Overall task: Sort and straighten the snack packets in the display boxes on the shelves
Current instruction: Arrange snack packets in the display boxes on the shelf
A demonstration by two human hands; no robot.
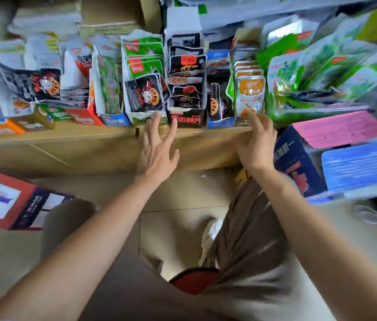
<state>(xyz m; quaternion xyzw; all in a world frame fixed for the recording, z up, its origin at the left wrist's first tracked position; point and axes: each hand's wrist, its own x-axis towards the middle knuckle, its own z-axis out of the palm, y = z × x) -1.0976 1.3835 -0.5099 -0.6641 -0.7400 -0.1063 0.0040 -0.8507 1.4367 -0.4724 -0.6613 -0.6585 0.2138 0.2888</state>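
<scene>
Two grips work at the front edge of the shelf (90, 137), head view. Left grip (157, 147): fingers straight and spread, holding nothing. Its fingertips (158, 117) touch the fronts of the green-and-white display box (141, 119) and the black display box (188, 120) directly beyond it. Above those fingertips a black packet (144, 93) stands tilted in front of green packets (143, 50). Right grip (257, 144): fingers loosely extended, nothing held, tips at the base of the orange packets (250, 91), which stand upright just beyond it. Between the grips, a blue display box (220, 122) holds dark packets (215, 103). Outer boxes are blurred.
</scene>
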